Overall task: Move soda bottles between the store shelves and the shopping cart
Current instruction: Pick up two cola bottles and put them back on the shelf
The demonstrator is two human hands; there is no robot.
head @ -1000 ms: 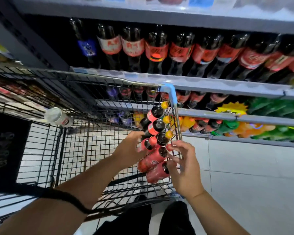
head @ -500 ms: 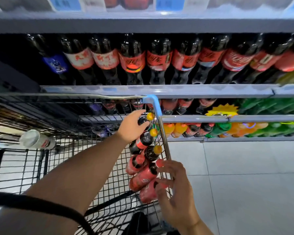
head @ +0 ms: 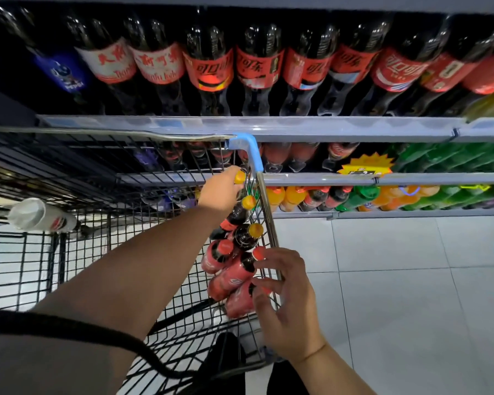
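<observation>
My left hand [head: 221,191] is curled round the neck of the top bottle [head: 239,177], its yellow cap poking out just past the knuckles. My right hand [head: 287,303] sits half curled and spread, fingers [head: 264,283] against the necks at the low end of the row. I cannot tell whether they pinch or merely touch. Between the two hands the bottles [head: 231,276] lie in a slanted line against the inside of the cart [head: 268,232], dark with yellow caps nearer the left hand, red-wrapped with red caps under the right fingertips. The steel rail runs just behind the right fingers and ends beyond the left hand in a blue plastic corner [head: 250,149]. The basket is black wire mesh. Well to the left of both hands a white cup [head: 40,215] lies on its side on the mesh. A black strap [head: 69,327] crosses my left forearm. Below and to the right of the right hand the floor [head: 397,295] is pale glossy tile. Past the cart rise the shelves [head: 268,125], grey metal with clear strips along the edges. Big cola bottles [head: 260,67] with red labels fill the upper tier. Lower down, to the right of the left hand, stand small orange bottles [head: 277,195], green bottles [head: 439,158] and a yellow star tag [head: 364,166].
</observation>
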